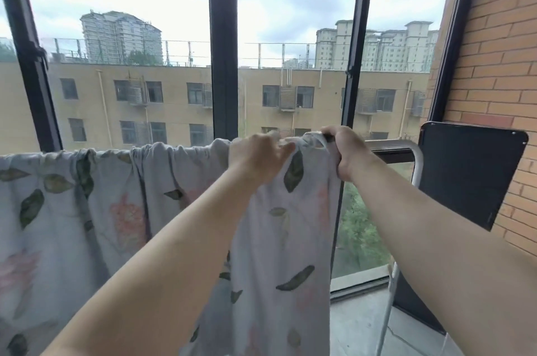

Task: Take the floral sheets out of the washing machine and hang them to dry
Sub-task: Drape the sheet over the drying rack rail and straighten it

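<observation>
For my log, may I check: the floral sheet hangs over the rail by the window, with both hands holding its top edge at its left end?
Not quite: in the head view the left hand and right hand hold the floral sheet at its right end, over the rail.

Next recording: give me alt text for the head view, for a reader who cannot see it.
A person's left hand and right hand grip the top edge of a floral sheet draped over a metal rail before tall dark-framed windows. A brick wall and a dark panel stand at right; apartment blocks show outside.
</observation>
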Demonstrator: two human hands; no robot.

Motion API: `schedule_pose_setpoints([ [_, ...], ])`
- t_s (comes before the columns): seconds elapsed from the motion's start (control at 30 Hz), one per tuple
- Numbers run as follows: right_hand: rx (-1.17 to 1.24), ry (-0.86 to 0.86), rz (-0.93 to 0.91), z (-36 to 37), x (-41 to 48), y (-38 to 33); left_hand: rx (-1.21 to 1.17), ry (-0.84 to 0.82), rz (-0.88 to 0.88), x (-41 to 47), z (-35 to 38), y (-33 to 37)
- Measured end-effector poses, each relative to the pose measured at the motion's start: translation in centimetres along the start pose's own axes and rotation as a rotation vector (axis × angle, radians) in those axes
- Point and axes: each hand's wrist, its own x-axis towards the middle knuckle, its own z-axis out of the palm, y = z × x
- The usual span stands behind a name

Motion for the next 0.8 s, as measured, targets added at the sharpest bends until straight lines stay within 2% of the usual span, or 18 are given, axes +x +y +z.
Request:
schedule_pose_setpoints([
  [0.07,-0.013,-0.005,-0.028,-1.8,1.0,-0.7,0.157,0.052,0.033,-0.5,1.0,0.4],
  [0.13,-0.002,0.009,-0.066,-3.3,2.1,-1.9,0.081,0.199,-0.024,-0.9,1.4,-0.6],
  [0.27,0.009,-0.028,-0.087,-7.8,4.6,-4.6,-0.058,0.327,-0.353,0.0,1.4,0.7],
  [0.33,-0.055,-0.094,-0.097,-8.8,5.2,-5.0,-0.140,0.364,-0.364,1.1,1.6,4.0],
  [0.4,-0.120,-0.149,-0.105,-9.5,5.5,-5.2,-0.134,0.340,-0.231,2.4,2.3,8.1],
  [0.47,-0.124,-0.156,-0.091,-10.4,6.1,-5.3,-0.027,0.203,-0.101,3.0,3.5,11.3],
  [0.53,-0.099,-0.135,-0.079,-11.9,6.8,-5.4,-0.001,0.080,-0.114,3.2,4.5,11.7],
  [0.63,-0.076,-0.105,-0.099,-13.9,7.5,-6.3,-0.066,0.154,-0.235,3.0,4.9,9.8],
  [0.8,0.051,-0.083,-0.260,-14.9,8.2,-10.3,-0.194,0.354,-0.424,4.1,4.7,10.6],
])
